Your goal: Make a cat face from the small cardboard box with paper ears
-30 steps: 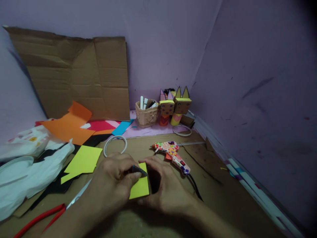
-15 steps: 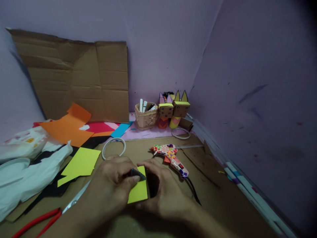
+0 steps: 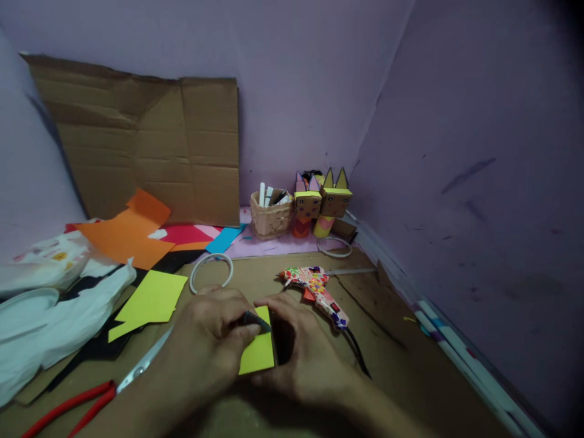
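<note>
My left hand pinches a small dark, pointed piece between thumb and fingers. The piece lies against the yellow face of a small box. Around the right side of that box, my right hand is curled, fingers at its top edge and thumb near the bottom. Much of the box and of the dark piece is hidden by my hands. Beyond my right hand, a flower-patterned glue gun lies on its side. Red-handled scissors lie partly under my left forearm.
Yellow paper, orange paper and a white plastic bag lie at left. A basket of markers stands at the back beside two cardboard cat figures. White rings and a leaning cardboard sheet are behind.
The whole view has shifted very slightly. Both hands keep the same grip, and the dark piece remains against the yellow face.
</note>
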Demonstrator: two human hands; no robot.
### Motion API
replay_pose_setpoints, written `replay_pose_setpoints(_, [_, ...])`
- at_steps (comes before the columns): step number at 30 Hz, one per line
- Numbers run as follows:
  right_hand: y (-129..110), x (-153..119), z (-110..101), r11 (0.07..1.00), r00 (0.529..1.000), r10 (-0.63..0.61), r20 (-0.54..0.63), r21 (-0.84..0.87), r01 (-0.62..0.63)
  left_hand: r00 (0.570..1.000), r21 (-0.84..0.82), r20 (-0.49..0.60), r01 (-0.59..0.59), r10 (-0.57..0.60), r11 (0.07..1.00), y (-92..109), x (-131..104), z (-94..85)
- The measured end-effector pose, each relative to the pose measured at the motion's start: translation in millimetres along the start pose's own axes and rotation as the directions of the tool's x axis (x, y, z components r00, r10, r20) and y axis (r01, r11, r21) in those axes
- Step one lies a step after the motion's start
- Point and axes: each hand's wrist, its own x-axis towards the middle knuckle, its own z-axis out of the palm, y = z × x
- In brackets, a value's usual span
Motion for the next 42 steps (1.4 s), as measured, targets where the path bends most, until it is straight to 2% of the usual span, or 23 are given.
replay_pose_setpoints(4, [0.4, -0.1, 0.4, 1.000, 1.000, -0.011, -0.004, 0.004, 0.011, 1.000, -0.008, -0.012, -0.003, 0.003, 1.000, 2.8, 1.7, -1.0])
replay_pose_setpoints(8, [0.4, -0.3, 0.3, 1.000, 1.000, -0.018, 0.004, 0.008, 0.018, 1.000, -0.003, 0.026, 0.008, -0.008, 1.000, 5.7, 2.5, -3.4])
replay_pose_setpoints(13, [-0.3, -0.4, -0.1, 1.000, 1.000, -0.016, -0.003, 0.003, 0.016, 1.000, -0.006, -0.004, -0.016, 0.016, 1.000, 4.6, 2.1, -1.9])
replay_pose_setpoints(29, [0.1, -0.7, 0.2, 1.000, 1.000, 0.006, 0.006, -0.016, -0.006, 1.000, 0.025, 0.027, 0.010, -0.010, 1.000, 8.1, 2.2, -3.9])
replay_pose_setpoints(42, [0.3, 0.1, 0.8, 1.000, 1.000, -0.028, -0.005, 0.002, 0.028, 0.998, 0.039, 0.044, 0.037, -0.039, 0.999, 8.4, 1.7, -4.9])
